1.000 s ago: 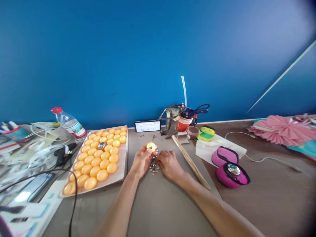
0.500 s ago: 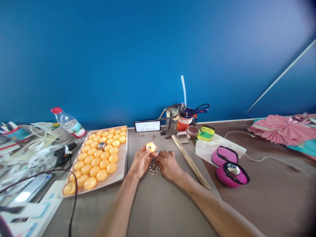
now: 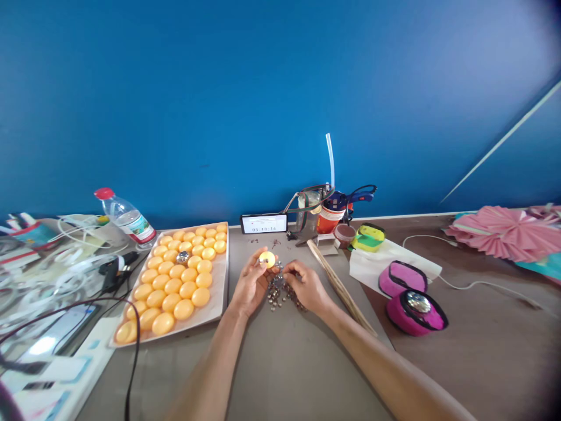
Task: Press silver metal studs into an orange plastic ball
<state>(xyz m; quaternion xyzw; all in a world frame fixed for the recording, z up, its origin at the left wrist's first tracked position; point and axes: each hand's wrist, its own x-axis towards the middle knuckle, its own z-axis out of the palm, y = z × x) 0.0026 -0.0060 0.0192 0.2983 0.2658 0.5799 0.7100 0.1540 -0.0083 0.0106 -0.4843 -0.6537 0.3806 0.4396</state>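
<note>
My left hand [image 3: 252, 285] is closed around an orange ball [image 3: 267, 259] that looks like a table-tennis ball. A small dark or metallic mark shows on the side of the ball near my thumb. To its right, my right hand [image 3: 307, 285] has its thumb and fingertips drawn together over a pile of small shiny metal pieces [image 3: 274, 296]. What those fingertips hold, if anything, is too small to make out. More brownish bits lie partly hidden under that hand. On the left, a white tray [image 3: 209, 313] carries rows of similar orange balls [image 3: 170, 302] and one silvery round piece [image 3: 183, 257].
A phone [image 3: 263, 223] showing a timer leans at the back. Beside it stand a jar [image 3: 308, 211] and a red cup [image 3: 330, 220] of tools. Thin sticks [image 3: 340, 286] lie right of my hand, near pink bands [image 3: 416, 313]. Cables and a bottle [image 3: 131, 225] crowd the left.
My right hand has shifted slightly right, with its fingers more raised, uncovering more of the metal pile. The left hand still holds the ball. The whole view has shifted a little.
</note>
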